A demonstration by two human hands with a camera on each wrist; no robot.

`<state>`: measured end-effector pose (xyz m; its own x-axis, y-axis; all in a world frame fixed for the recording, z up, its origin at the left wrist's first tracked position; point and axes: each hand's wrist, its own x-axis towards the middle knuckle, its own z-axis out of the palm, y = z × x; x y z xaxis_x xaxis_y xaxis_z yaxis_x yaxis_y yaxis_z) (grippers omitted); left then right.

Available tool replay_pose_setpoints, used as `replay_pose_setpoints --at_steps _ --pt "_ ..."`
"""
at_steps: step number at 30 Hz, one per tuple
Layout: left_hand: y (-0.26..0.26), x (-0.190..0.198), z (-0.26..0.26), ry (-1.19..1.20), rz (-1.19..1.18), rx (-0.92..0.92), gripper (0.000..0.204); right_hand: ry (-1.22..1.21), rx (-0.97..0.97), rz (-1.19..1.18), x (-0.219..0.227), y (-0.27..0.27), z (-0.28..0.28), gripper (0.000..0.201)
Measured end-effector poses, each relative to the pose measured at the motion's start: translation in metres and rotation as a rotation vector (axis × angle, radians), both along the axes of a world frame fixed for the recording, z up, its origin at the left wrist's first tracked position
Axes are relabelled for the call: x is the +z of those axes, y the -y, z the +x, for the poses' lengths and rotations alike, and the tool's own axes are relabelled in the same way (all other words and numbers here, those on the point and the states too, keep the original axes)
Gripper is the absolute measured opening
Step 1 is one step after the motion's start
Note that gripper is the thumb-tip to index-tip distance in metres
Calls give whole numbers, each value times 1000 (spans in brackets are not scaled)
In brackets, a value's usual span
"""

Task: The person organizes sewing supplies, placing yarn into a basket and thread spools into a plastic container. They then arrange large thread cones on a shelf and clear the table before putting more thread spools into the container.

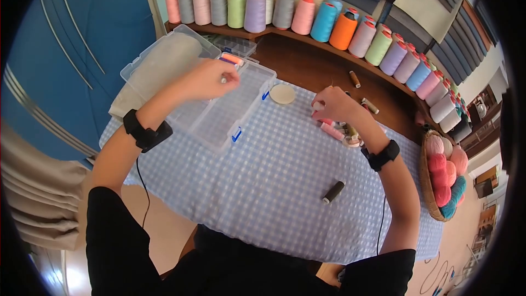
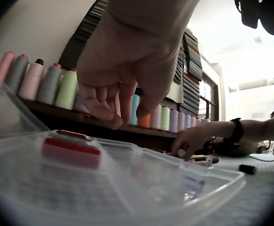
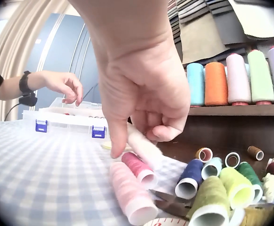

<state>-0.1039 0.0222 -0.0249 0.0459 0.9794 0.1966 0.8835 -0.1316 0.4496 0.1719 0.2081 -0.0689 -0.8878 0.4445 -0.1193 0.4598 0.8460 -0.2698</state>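
My right hand (image 1: pixel 335 104) pinches a whitish spool of thread (image 3: pixel 144 148) between thumb and fingers, close over a group of spools. Beneath it lie a pale pink spool (image 3: pixel 130 193) and a deeper pink one (image 3: pixel 139 167). Dark blue, yellow-green and olive spools (image 3: pixel 211 200) are beside them, with scissors (image 3: pixel 172 200) partly hidden among them. My left hand (image 1: pixel 211 79) hovers over a clear plastic box (image 1: pixel 235 112), fingers loosely bent and holding nothing. Red and orange spools (image 1: pixel 231 58) sit at the far end of the box, whose lid (image 1: pixel 159 66) is tipped back.
A round cream disc (image 1: pixel 282 94) lies right of the box. One dark spool (image 1: pixel 333 192) rests alone on the checked cloth (image 1: pixel 263 186). Large thread cones (image 1: pixel 256 13) line a curved shelf behind. At the right edge stands a basket (image 1: pixel 429 186) of yarn.
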Motion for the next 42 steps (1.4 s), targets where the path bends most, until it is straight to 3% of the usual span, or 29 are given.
replay_pose_setpoints --at_steps 4,5,6,7,9,10,12,13,15,16,18,19,21,23,25,26,28,32,35,37,39,40,42 --pt "-8 4 38 153 -49 -136 25 75 -35 16 32 23 -15 47" --pt "-11 5 48 156 -50 -133 25 -171 -44 -8 37 38 -21 58" --pt "-14 6 59 387 -123 -113 27 -418 -53 -33 40 51 -27 70" --pt "-17 6 65 618 -195 -91 30 -415 -49 -37 40 61 -35 70" --pt "-32 -4 65 614 -124 -189 33 -735 128 -149 38 78 -48 87" --pt "-39 -9 62 606 -51 -293 36 -736 129 -153 37 80 -51 87" --pt "-40 -9 55 598 -84 -313 34 -707 214 -72 36 81 -53 91" --pt "-33 0 51 679 -154 -193 26 -527 41 -120 51 91 -46 85" --pt "-27 4 25 802 -196 -19 17 -415 -3 -143 55 83 -32 78" --pt "-24 2 5 764 -163 40 17 -302 -47 -163 55 75 -21 72" --pt "-20 -4 -40 619 -79 190 20 -129 39 112 27 52 9 64" --pt "-18 -11 -59 510 -29 280 22 -131 41 112 24 50 21 64" --pt "-12 -26 -77 518 -80 317 22 103 30 -11 20 48 34 66" --pt "-12 -35 -85 534 -133 356 23 108 -1 -2 20 52 36 62" --pt "-8 -34 -74 295 -101 357 24 112 -33 0 18 53 34 59" --pt "-7 -37 -69 294 -102 359 24 120 -50 -5 17 53 31 56" --pt "-5 -41 -58 18 206 250 23 124 -66 -6 18 53 28 54" --pt "2 -29 -50 38 1 185 21 92 -39 -7 16 52 25 49" --pt "2 -16 -39 87 156 306 25 -76 0 -38 19 52 20 48" --pt "10 1 1 568 -186 204 38 -192 21 -74 31 58 12 48" --pt "12 1 37 661 -215 73 48 -350 -72 -332 49 76 -3 49" --pt "11 -1 51 753 -242 -46 58 -408 -85 -343 50 84 -10 50" --pt "7 -6 70 821 -261 -104 59 -517 -73 -344 48 99 -21 53"
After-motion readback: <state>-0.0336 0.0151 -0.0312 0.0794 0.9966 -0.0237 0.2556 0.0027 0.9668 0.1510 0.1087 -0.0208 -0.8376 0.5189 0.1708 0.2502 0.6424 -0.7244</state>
